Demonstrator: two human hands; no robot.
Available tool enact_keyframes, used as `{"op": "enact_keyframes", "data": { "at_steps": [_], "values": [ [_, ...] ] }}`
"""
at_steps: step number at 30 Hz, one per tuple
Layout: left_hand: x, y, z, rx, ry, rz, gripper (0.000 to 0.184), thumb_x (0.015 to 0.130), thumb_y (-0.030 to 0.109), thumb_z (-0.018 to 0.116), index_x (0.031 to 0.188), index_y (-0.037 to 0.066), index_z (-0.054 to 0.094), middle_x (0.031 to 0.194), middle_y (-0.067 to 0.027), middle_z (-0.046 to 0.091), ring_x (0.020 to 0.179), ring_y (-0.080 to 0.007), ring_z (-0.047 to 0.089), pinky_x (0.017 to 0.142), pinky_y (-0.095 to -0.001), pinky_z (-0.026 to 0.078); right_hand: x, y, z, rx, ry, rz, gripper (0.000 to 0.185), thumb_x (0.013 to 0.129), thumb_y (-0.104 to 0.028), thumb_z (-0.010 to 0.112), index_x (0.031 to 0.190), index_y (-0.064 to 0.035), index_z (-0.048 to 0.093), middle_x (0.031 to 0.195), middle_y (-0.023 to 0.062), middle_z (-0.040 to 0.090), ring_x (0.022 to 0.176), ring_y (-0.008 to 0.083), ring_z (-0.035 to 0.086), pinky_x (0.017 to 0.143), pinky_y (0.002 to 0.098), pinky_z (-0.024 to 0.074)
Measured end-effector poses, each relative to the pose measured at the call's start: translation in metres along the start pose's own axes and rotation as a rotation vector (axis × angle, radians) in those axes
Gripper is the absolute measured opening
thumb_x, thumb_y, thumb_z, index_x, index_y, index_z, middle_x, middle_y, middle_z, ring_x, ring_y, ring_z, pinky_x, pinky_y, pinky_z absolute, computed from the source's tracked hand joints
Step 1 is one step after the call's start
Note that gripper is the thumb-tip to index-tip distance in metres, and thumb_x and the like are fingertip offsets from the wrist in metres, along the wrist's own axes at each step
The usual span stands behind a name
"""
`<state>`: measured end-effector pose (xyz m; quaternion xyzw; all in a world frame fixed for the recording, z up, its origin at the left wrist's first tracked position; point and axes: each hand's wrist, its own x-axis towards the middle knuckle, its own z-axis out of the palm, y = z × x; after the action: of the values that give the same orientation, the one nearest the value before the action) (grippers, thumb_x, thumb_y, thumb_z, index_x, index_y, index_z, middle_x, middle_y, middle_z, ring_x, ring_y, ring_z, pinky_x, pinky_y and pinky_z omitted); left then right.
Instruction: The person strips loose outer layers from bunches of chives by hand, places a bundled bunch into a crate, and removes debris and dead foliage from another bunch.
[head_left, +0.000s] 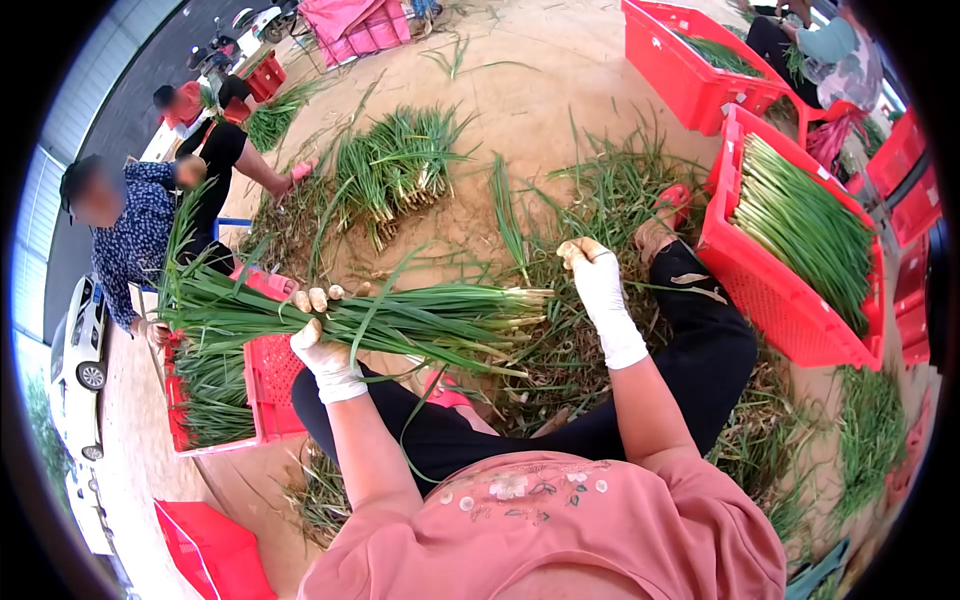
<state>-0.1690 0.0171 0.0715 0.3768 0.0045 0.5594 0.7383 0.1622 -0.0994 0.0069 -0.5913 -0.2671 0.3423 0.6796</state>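
Note:
My left hand (pixel 326 345), in a white glove with bare fingertips, is wrapped round a bunch of garlic chives (pixel 430 318). The bunch lies sideways over my lap, green leaves to the left and pale stem ends to the right. Just right of those ends, apart from them, is my right hand (pixel 590 262), also gloved. Its fingers are curled together, and whether anything small is between them is hidden. A pile of chives (pixel 400 165) lies on the ground ahead. Loose leaves and trimmings (pixel 560 370) cover the ground between my legs.
On the right stands a red crate (pixel 790 310) of neatly laid chives, with another red crate (pixel 670 70) behind it. A third crate (pixel 275 385) with chives is at my left. A person in a patterned top (pixel 150 225) sits left; other people work farther off.

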Motion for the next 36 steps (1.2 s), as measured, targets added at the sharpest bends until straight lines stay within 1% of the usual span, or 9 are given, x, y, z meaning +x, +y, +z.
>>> {"op": "enact_keyframes", "data": {
  "at_steps": [6, 12, 14, 18, 20, 24, 28, 30, 36],
  "values": [
    [0.001, -0.004, 0.015, 0.101, 0.008, 0.061, 0.032, 0.065, 0.007, 0.070, 0.086, 0.012, 0.046, 0.084, -0.0012, 0.049, 0.098, -0.0253, 0.048, 0.094, -0.0576, 0.033, -0.030, -0.029, 0.028, -0.504, -0.309, 0.152, 0.043, 0.077, -0.037, 0.067, 0.092, 0.0032, 0.066, 0.078, 0.0120, 0.066, 0.071, 0.0146, 0.059, 0.070, 0.0267, 0.0459],
    [0.001, -0.018, 0.027, 0.077, -0.023, -0.047, 0.030, 0.062, 0.005, 0.069, 0.085, 0.010, 0.050, 0.082, -0.0026, 0.051, 0.100, -0.0266, 0.048, 0.096, -0.0623, 0.030, -0.034, -0.015, 0.057, 0.139, -0.285, 0.261, 0.017, 0.076, -0.012, 0.067, 0.084, 0.0027, 0.063, 0.071, 0.0054, 0.062, 0.059, 0.0127, 0.055, 0.057, 0.0249, 0.0430],
    [-0.001, -0.023, 0.020, 0.093, 0.031, -0.076, 0.031, 0.061, 0.004, 0.069, 0.086, 0.009, 0.050, 0.083, -0.0032, 0.052, 0.098, -0.0281, 0.051, 0.095, -0.0631, 0.031, -0.035, -0.024, 0.051, 0.881, -0.455, 0.352, 0.010, 0.075, -0.006, 0.066, 0.082, -0.0006, 0.062, 0.069, 0.0043, 0.059, 0.055, 0.0120, 0.051, 0.054, 0.0250, 0.0425],
    [-0.004, -0.028, 0.028, 0.093, 0.111, -0.080, 0.031, 0.061, 0.004, 0.070, 0.084, 0.009, 0.050, 0.083, -0.0042, 0.053, 0.099, -0.0281, 0.050, 0.093, -0.0556, 0.036, -0.016, -0.054, 0.005, 1.245, -0.864, 0.005, 0.010, 0.077, -0.010, 0.065, 0.081, -0.0024, 0.061, 0.069, 0.0044, 0.059, 0.064, 0.0139, 0.053, 0.066, 0.0280, 0.0434],
    [-0.003, -0.026, 0.025, 0.080, 0.151, -0.068, 0.031, 0.059, 0.005, 0.071, 0.083, 0.009, 0.051, 0.082, -0.0050, 0.054, 0.099, -0.0284, 0.050, 0.090, -0.0485, 0.040, -0.015, -0.052, -0.024, 0.996, -0.767, -0.011, 0.014, 0.078, -0.012, 0.064, 0.088, -0.0021, 0.062, 0.074, 0.0040, 0.061, 0.071, 0.0152, 0.055, 0.071, 0.0310, 0.0443],
    [0.000, -0.016, 0.014, 0.038, 0.088, 0.004, 0.030, 0.064, 0.004, 0.070, 0.086, 0.011, 0.050, 0.084, -0.0019, 0.053, 0.101, -0.0258, 0.049, 0.096, -0.0613, 0.030, -0.013, -0.032, -0.033, -0.294, -0.383, 0.210, 0.019, 0.078, -0.011, 0.066, 0.091, 0.0013, 0.064, 0.084, 0.0046, 0.065, 0.080, 0.0091, 0.057, 0.074, 0.0221, 0.0442],
    [0.004, -0.008, 0.018, 0.064, 0.050, 0.051, 0.030, 0.064, 0.004, 0.070, 0.085, 0.012, 0.049, 0.084, -0.0006, 0.053, 0.101, -0.0265, 0.049, 0.098, -0.0584, 0.030, -0.004, 0.007, -0.011, -0.270, -0.264, -0.141, 0.013, 0.076, -0.007, 0.067, 0.087, -0.0010, 0.067, 0.082, 0.0045, 0.058, 0.074, 0.0138, 0.057, 0.069, 0.0241, 0.0463],
    [0.002, -0.006, 0.021, 0.124, 0.077, 0.084, 0.036, 0.064, 0.009, 0.072, 0.086, 0.011, 0.044, 0.084, -0.0015, 0.048, 0.097, -0.0260, 0.045, 0.091, -0.0396, 0.035, -0.006, 0.006, 0.000, -0.373, -0.239, -0.250, 0.014, 0.070, -0.003, 0.070, 0.084, -0.0027, 0.068, 0.082, 0.0066, 0.056, 0.076, 0.0178, 0.058, 0.068, 0.0267, 0.0476],
    [0.004, -0.004, 0.027, 0.061, 0.079, 0.062, 0.037, 0.063, 0.010, 0.073, 0.084, 0.011, 0.043, 0.081, -0.0015, 0.047, 0.094, -0.0245, 0.045, 0.090, -0.0370, 0.034, -0.007, 0.008, 0.011, -0.685, -0.325, -0.439, 0.010, 0.072, -0.011, 0.065, 0.081, -0.0053, 0.065, 0.082, 0.0116, 0.057, 0.082, 0.0297, 0.055, 0.073, 0.0352, 0.0460]
  ]
}}
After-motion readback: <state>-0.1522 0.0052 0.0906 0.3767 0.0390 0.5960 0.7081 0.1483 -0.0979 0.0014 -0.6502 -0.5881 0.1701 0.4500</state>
